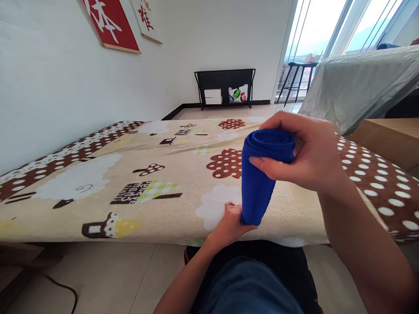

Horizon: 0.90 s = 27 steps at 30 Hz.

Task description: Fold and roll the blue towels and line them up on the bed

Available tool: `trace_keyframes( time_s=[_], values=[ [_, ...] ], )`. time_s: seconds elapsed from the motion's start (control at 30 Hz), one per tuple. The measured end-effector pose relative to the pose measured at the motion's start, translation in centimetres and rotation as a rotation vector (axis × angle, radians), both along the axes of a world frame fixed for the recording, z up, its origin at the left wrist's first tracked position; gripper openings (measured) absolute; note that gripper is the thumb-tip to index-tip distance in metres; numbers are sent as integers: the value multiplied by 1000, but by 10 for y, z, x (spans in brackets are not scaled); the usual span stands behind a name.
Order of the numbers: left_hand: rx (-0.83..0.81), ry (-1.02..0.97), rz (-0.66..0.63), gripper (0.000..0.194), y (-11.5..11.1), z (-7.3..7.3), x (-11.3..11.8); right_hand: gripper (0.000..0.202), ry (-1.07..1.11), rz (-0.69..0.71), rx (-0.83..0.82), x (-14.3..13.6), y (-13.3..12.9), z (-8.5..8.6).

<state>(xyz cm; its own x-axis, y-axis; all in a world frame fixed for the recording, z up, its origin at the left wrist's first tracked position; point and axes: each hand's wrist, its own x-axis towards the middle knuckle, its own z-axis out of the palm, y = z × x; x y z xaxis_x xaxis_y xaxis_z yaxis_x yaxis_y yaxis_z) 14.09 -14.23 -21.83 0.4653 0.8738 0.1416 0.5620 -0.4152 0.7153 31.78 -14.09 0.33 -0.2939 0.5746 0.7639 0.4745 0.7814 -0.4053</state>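
A rolled blue cloth (258,187) stands upright, slightly tilted, above the near part of a bed with a patterned blanket (183,170). My right hand (303,152) grips its top end, with the thumb on the near side and the fingers behind; the spiral of the roll shows there. At the bottom end, my left hand (231,222) holds the roll, its thumb under the lower edge. Some fingers of both hands are hidden behind the cloth.
Beyond the bed stands a black rack (225,80) with white boxes and a printed bag. A plastic-covered piece of furniture (366,78) and a cardboard box (386,141) are at right. A dark stool (303,65) stands by the window.
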Motion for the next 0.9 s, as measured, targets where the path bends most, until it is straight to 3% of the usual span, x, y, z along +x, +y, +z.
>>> trace_keyframes(
  time_s=[0.23,0.4,0.57,0.73,0.9],
  values=[
    [15,-21,21,35,5,-6,0,20,1,-34,-26,7,9,1],
    [64,36,-45,41,12,-5,2,21,-28,-80,-33,17,24,2],
    [76,107,-125,66,23,2,3,27,-89,-68,-13,34,46,10],
    [55,113,-120,101,32,-2,0,36,-191,-258,-59,69,111,37],
    [67,182,-94,99,32,-10,-4,38,-283,-451,-41,109,192,62]
  ],
)
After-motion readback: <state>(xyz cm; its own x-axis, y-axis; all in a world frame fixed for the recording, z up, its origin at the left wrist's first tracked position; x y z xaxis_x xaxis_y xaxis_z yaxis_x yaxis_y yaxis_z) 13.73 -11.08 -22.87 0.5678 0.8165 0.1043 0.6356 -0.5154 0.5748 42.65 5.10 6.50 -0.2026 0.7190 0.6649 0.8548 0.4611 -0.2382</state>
